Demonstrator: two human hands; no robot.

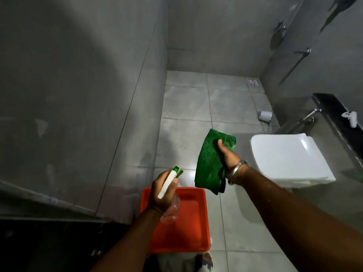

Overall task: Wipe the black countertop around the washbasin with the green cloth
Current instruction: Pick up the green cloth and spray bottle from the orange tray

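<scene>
Evidently wiping is not yet beginning: right hand (228, 159) is gripping the folded green cloth (211, 163) in mid-air above the floor tiles; left hand (162, 190) is clasping a spray bottle (169, 183) over a red bin (188, 218). Washbasin is not showing; black tabletop (49, 244) is waiting at lower left.

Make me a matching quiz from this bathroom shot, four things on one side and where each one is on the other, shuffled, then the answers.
Things:
1. cloth
2. spray bottle
3. tub
4. toilet

Places:
A. on the floor, below the left hand
B. against the right wall
C. in the right hand
D. in the left hand

Pairs: 1-C, 2-D, 3-A, 4-B
</scene>
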